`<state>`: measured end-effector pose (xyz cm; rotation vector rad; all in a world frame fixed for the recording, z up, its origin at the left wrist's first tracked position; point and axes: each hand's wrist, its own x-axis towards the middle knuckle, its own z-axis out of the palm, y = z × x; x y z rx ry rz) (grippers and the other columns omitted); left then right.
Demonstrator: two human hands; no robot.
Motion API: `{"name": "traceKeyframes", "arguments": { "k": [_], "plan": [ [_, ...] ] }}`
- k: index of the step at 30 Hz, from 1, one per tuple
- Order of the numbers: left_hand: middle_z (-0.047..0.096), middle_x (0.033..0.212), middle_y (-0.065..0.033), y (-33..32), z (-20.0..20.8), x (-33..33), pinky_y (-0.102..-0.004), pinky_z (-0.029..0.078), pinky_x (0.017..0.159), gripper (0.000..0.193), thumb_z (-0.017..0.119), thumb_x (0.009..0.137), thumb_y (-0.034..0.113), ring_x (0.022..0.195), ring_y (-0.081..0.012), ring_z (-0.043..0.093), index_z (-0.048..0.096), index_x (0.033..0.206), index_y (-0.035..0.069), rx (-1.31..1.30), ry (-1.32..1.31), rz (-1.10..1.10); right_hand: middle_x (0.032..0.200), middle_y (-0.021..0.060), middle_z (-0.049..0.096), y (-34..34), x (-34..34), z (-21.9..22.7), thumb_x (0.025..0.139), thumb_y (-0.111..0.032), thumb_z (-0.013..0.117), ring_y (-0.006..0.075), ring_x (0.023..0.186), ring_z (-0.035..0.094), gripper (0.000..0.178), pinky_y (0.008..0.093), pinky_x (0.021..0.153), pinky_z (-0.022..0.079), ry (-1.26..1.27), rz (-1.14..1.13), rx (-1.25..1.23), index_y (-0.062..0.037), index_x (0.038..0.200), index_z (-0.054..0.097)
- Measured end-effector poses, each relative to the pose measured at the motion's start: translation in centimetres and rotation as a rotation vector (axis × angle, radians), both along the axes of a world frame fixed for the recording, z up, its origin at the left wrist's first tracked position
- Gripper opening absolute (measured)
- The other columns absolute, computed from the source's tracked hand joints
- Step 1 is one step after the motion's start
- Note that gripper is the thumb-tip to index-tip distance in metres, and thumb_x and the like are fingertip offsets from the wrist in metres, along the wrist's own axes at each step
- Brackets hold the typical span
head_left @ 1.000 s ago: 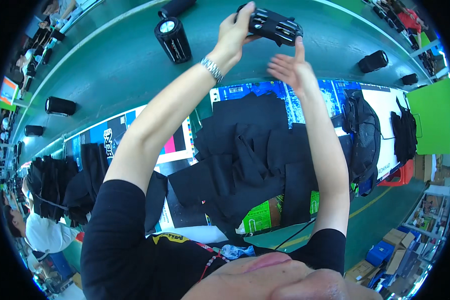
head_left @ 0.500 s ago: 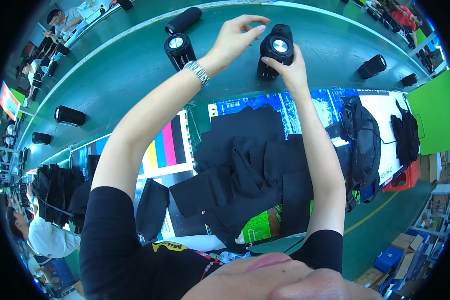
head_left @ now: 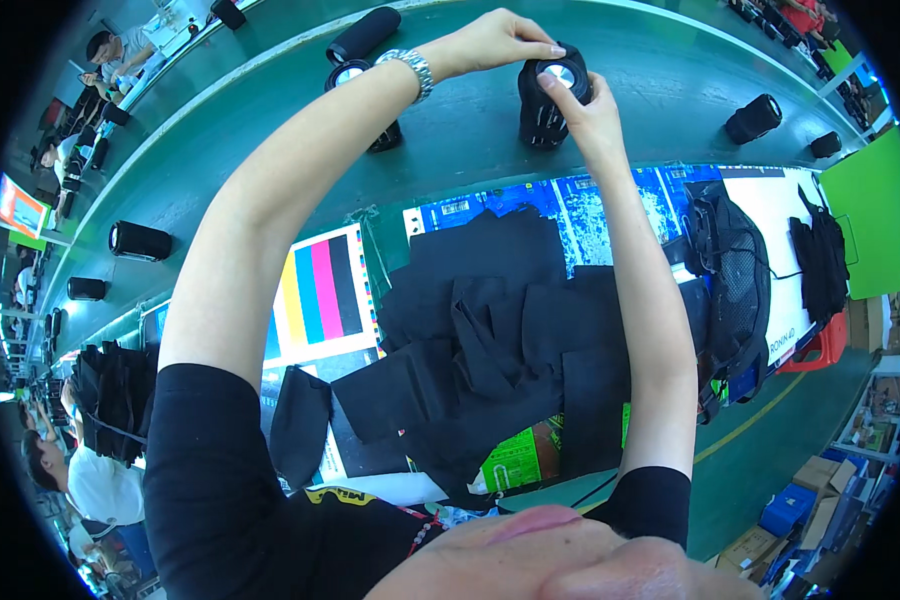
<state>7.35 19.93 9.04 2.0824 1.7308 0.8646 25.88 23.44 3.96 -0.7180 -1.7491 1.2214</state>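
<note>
A black cylindrical speaker (head_left: 544, 110) with a shiny silver disc on its upper end stands upright on the green bench. Dark material that looks like a cloth pouch (head_left: 572, 56) wraps its far side. My right hand (head_left: 596, 122) grips the speaker from the right, thumb over the top rim. Reaching in from the left, my left hand (head_left: 500, 42) pinches the dark material at the far top edge. Fingertip detail there is small. Behind my left wrist, partly hidden, stands another speaker (head_left: 348, 73), with one lying on its side (head_left: 364, 36) beyond it.
Black cloth pieces (head_left: 490, 330) lie heaped on the printed sheets nearer me. A black mesh backpack (head_left: 735, 270) sits to their right. More speakers rest along the bench, left (head_left: 140, 241) and right (head_left: 753, 119). Co-workers (head_left: 120, 60) sit beyond the bench at left.
My left hand has moved right and its fingers have come down onto the dark material at the speaker's top. My right thumb has shifted up onto the speaker's upper end.
</note>
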Motion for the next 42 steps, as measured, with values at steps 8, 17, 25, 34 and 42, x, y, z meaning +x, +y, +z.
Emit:
{"name": "traceKeyframes", "arguments": {
  "k": [8, 17, 25, 34, 42],
  "plan": [
    [0.061, 0.073, -0.0198, 1.8, 0.3, 3.2, -0.0415, 0.046, 0.066, 0.021, 0.061, 0.084, 0.016, 0.071, -0.0366, 0.058, 0.064, 0.076, -0.003, 0.629, 0.081, 0.066, 0.095, 0.0134, 0.064, 1.4, 0.5, -1.2, 0.072, -0.042, 0.078, 0.0139, 0.082, 0.062, 0.068, 0.0252, 0.072, 0.050, 0.055, -0.014, -0.017, 0.0090, 0.109, 0.053],
    [0.059, 0.071, -0.0130, -2.1, 2.1, 5.9, -0.0303, 0.045, 0.062, 0.021, 0.060, 0.089, 0.017, 0.067, -0.0170, 0.057, 0.061, 0.082, -0.003, 0.370, -0.218, 0.094, 0.091, 0.0042, 0.064, 3.6, 0.9, -2.2, 0.082, -0.045, 0.067, 0.0096, 0.082, 0.056, 0.052, 0.0244, 0.075, 0.043, 0.027, -0.058, 0.002, 0.0007, 0.105, 0.060],
    [0.064, 0.098, -0.0080, 0.5, 1.2, 6.6, -0.0270, 0.046, 0.082, 0.030, 0.052, 0.096, 0.028, 0.090, -0.0138, 0.059, 0.059, 0.107, 0.001, 0.557, -0.605, 0.131, 0.134, 0.0161, 0.046, 7.9, 5.1, -1.0, 0.080, -0.073, 0.046, 0.0204, 0.132, 0.033, 0.096, 0.0312, 0.111, 0.017, 0.345, 0.412, -0.334, 0.0038, 0.136, 0.037],
    [0.058, 0.075, -0.0011, 7.0, -5.8, 10.7, -0.0263, 0.041, 0.062, 0.055, 0.038, 0.098, 0.049, 0.066, -0.0111, 0.049, 0.064, 0.080, 0.004, 0.309, -1.351, 0.195, 0.090, 0.0082, 0.067, 10.6, -0.5, -1.1, 0.097, -0.049, 0.037, 0.0166, 0.082, 0.063, 0.054, 0.0261, 0.073, 0.050, 0.439, 0.088, -0.420, -0.0030, 0.091, 0.065],
    [0.063, 0.075, -0.0049, 7.0, -9.3, 13.8, -0.0324, 0.045, 0.067, 0.058, 0.030, 0.100, 0.043, 0.069, -0.0163, 0.056, 0.063, 0.079, 0.000, 0.494, -1.442, 0.283, 0.101, 0.0100, 0.066, 12.1, 2.0, -8.5, 0.098, -0.038, 0.038, 0.0227, 0.090, 0.063, 0.046, 0.0323, 0.088, 0.050, 0.650, 0.049, -0.298, -0.0002, 0.109, 0.062]
  ]
}}
